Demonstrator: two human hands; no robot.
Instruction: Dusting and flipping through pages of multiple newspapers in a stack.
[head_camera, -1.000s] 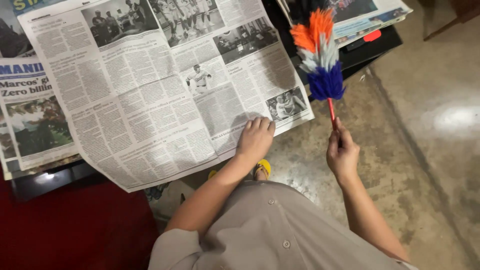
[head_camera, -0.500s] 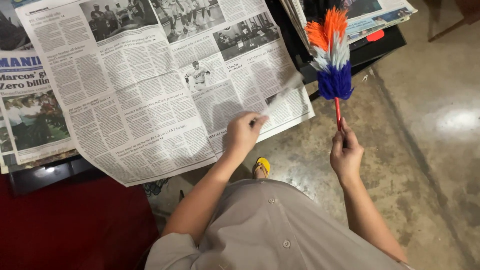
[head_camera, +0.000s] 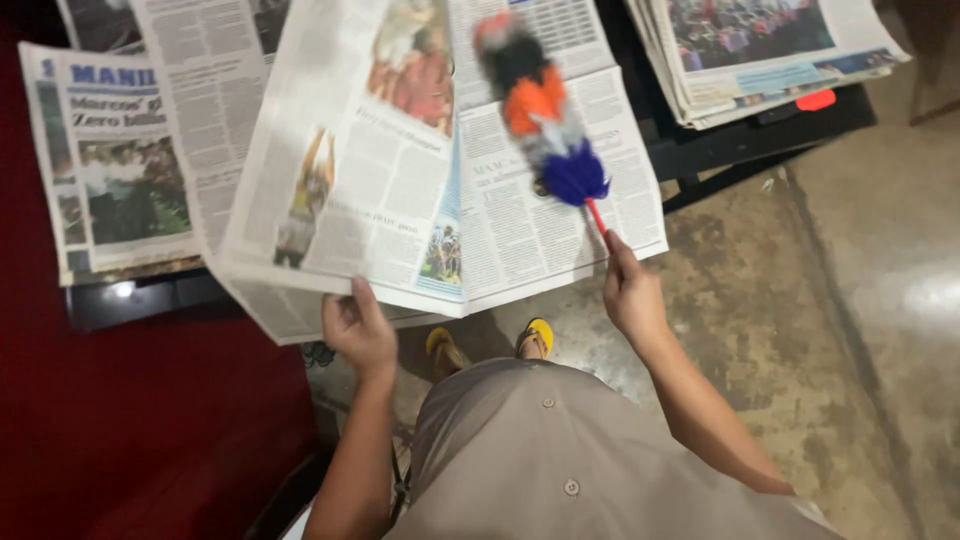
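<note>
1. The concrete floor (head_camera: 800, 300) filled the right side of the view, grey-brown and mottled, with a pale glare patch near the right edge.
2. A deep red surface (head_camera: 130, 430) took up the lower left corner (we could not tell whether it was carpet or cloth).
3. A dark low table (head_camera: 720, 150) ran across the top, its black edge showing under the papers.
4. An open newspaper (head_camera: 400, 180) lay spread over the table in the middle, its near edge overhanging toward us, with one page lifted and curling over to the left.
5. Our grey button-up shirt (head_camera: 560, 450) filled the bottom centre, seen from straight above.
6. A second newspaper (head_camera: 110, 160) lay flat on the table's left end, partly beneath the open one.
7. A stack of newspapers (head_camera: 760, 50) sat on the table's far right, well apart from both hands.
8. A feather duster (head_camera: 535, 100), banded black, orange, grey and blue, lay blurred above the open newspaper's right-hand page, its thin red handle pointing down toward us.
9. Our right hand (head_camera: 630, 295) was closed around the bottom of that red handle, just at the paper's near right corner.
10. Our left hand (head_camera: 360, 335) pinched the lifted page's lower edge, fingers curled under and thumb on top.
11. Two yellow sandals (head_camera: 490, 345) peeked out on the floor between our arms.
12. A small red object (head_camera: 815, 100) lay on the table below the stack.
</note>
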